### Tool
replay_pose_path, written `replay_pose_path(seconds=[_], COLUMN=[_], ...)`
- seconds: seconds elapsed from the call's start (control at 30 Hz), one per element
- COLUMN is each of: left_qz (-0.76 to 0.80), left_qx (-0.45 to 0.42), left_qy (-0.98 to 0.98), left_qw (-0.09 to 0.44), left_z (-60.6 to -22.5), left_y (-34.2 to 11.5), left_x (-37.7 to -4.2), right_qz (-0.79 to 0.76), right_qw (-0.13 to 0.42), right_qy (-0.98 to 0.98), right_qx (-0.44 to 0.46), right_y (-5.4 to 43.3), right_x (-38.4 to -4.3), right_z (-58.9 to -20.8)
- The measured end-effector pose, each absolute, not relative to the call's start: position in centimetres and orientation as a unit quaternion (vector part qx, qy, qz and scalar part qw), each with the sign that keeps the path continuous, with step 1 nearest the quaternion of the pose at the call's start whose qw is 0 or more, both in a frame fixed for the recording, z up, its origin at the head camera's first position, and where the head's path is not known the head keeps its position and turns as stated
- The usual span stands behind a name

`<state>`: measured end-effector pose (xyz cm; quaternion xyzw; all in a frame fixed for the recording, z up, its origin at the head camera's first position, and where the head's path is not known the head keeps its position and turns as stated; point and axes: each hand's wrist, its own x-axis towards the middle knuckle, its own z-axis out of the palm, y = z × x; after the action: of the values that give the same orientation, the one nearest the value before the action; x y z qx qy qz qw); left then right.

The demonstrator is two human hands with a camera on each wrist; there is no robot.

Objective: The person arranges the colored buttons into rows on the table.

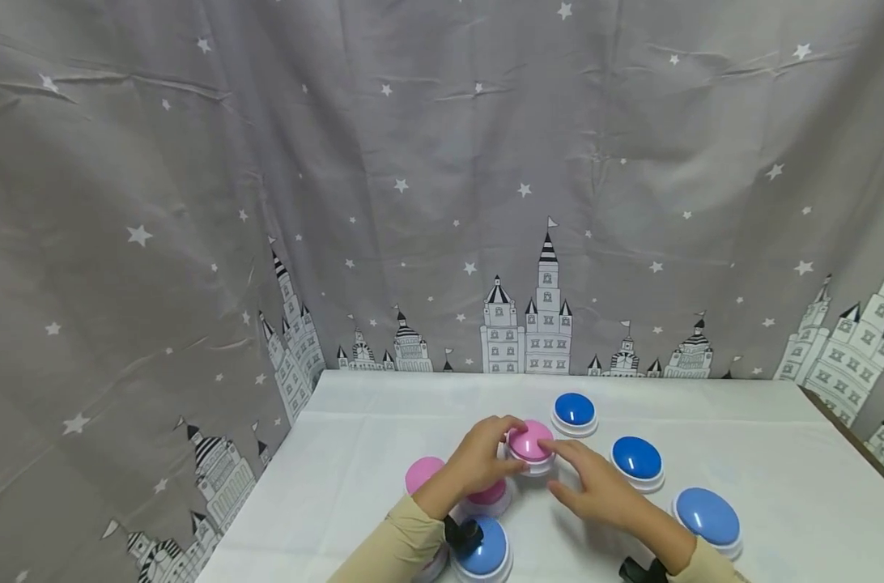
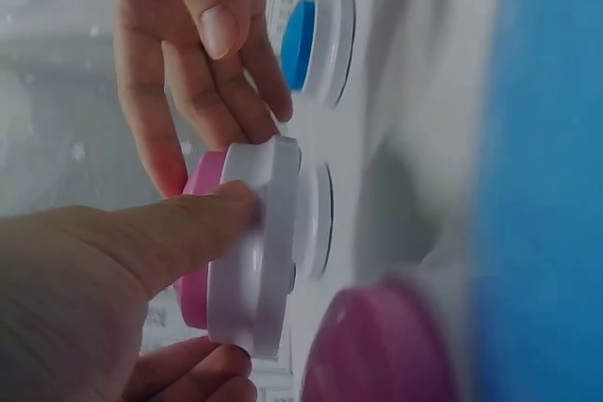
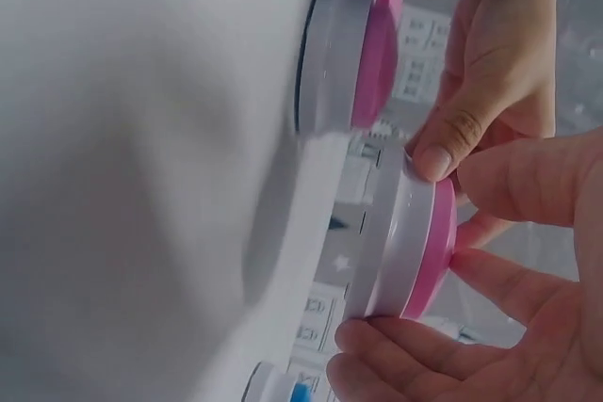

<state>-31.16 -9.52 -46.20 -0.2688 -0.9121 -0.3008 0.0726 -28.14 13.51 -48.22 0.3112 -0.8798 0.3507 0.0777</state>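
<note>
My left hand (image 1: 478, 457) grips a pink push button (image 1: 529, 440) with a white round base. Its thumb presses on the base's side in the left wrist view, with other fingers around the far side. A gap and a shadow show between the base and the tabletop in the right wrist view. From the right, my right hand (image 1: 595, 482) reaches to the same button (image 3: 405, 242). Its index fingertip touches the pink dome while other loosely straight fingers lie at the rim; its thumb stands away from the button. Two more pink buttons, one partly hidden, sit near my left wrist.
Three blue buttons stand on the white table (image 1: 369, 453): one far back (image 1: 575, 410), one farther right (image 1: 636, 458) and one near my right forearm (image 1: 707, 517). Another blue button (image 1: 489, 546) lies beside my left sleeve. A grey castle-print curtain (image 1: 427, 202) hangs behind.
</note>
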Motion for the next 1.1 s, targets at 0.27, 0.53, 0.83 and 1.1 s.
replay_pose_path(seconds=[0.27, 0.53, 0.83, 1.1], left_qz=[-0.276, -0.213, -0.205, -0.181], left_qx=[-0.277, -0.309, -0.334, -0.356], left_qy=[-0.918, -0.921, -0.912, -0.906], left_qw=[0.072, 0.106, 0.121, 0.143], left_z=[-46.6, -47.8, -49.5, -50.0], left_y=[-9.3, -9.8, -10.0, -10.0], left_x=[-26.9, -24.2, -22.2, -21.8], right_qz=[0.328, 0.339, 0.351, 0.348], right_qw=[0.054, -0.039, -0.132, -0.132], right_qy=[-0.888, -0.888, -0.886, -0.887], right_qx=[0.317, 0.307, 0.272, 0.275], right_y=[14.4, 14.7, 14.9, 15.3], right_x=[-24.0, -21.4, -19.9, -19.3], right_z=[-47.8, -48.5, -48.7, -49.3])
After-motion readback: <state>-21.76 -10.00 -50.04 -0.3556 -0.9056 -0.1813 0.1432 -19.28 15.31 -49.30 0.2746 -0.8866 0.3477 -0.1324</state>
